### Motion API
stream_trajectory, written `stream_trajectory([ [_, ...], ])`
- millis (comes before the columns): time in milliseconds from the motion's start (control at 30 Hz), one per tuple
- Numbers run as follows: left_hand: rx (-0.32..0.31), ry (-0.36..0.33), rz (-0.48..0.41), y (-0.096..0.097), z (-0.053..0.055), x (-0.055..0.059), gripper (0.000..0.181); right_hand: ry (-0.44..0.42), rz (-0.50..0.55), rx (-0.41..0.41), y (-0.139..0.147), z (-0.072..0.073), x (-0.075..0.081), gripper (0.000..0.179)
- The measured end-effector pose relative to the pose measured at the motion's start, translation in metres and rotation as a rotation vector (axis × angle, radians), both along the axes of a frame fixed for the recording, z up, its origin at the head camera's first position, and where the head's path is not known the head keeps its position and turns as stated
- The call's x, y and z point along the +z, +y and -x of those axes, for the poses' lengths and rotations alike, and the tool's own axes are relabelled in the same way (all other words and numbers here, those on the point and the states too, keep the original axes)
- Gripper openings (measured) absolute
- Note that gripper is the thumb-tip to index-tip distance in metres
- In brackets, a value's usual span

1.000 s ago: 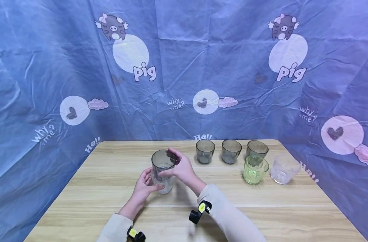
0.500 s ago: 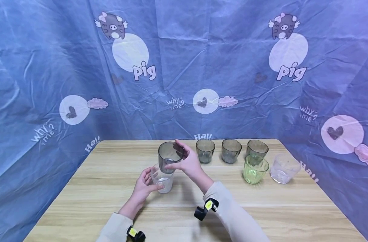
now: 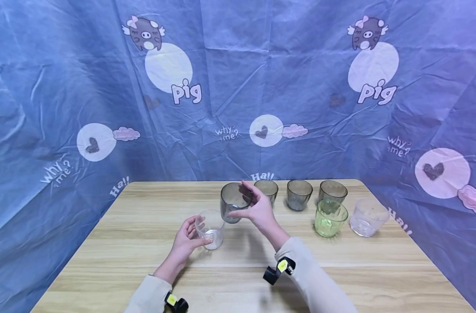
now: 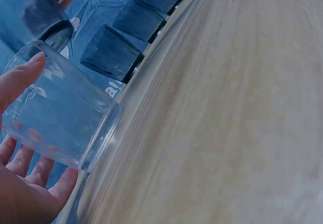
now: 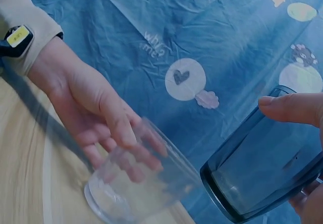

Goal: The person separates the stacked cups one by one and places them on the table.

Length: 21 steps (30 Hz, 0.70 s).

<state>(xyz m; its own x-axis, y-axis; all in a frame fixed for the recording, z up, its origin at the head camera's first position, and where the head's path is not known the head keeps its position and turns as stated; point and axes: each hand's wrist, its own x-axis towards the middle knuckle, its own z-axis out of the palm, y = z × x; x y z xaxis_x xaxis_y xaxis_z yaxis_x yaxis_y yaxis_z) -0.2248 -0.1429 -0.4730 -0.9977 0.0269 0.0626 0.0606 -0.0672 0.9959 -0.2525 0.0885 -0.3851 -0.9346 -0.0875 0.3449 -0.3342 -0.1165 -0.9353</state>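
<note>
My left hand [image 3: 184, 241] holds a clear glass [image 3: 211, 219] upright at the table's middle left, thumb on the near side and fingers around the far side. In the left wrist view the base of that clear glass [image 4: 65, 103] appears at table level. Above and to the right, my right hand [image 3: 261, 214] grips a smoky grey glass [image 3: 231, 201] by its side, mouth up and off the table. The right wrist view has this grey glass [image 5: 257, 168] close beside the clear one; whether they touch, I cannot tell.
Three more smoky grey glasses stand along the back edge: a left one [image 3: 270, 188], a middle one [image 3: 299, 198] and a right one [image 3: 333, 188]. A green glass [image 3: 329, 228] and another clear glass [image 3: 366, 222] stand before them on the wooden table [image 3: 238, 278]. Blue cloth [image 3: 230, 56] hangs behind.
My right hand has lifted the smoky grey glass up out of the clear glass and carried it to the right. The left hand and the clear glass have stayed in place.
</note>
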Motion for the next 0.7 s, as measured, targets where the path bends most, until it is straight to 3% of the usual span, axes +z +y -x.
stream_trajectory([
  [233, 0.007, -0.007, 0.013, 0.0, 0.001, 0.0, 0.08, -0.029, 0.003, -0.045, 0.02, 0.001, -0.006, 0.099],
  [700, 0.0, 0.004, 0.01, 0.0, 0.0, 0.001, 0.08, -0.134, -0.141, -0.165, 0.055, 0.001, -0.026, 0.099],
])
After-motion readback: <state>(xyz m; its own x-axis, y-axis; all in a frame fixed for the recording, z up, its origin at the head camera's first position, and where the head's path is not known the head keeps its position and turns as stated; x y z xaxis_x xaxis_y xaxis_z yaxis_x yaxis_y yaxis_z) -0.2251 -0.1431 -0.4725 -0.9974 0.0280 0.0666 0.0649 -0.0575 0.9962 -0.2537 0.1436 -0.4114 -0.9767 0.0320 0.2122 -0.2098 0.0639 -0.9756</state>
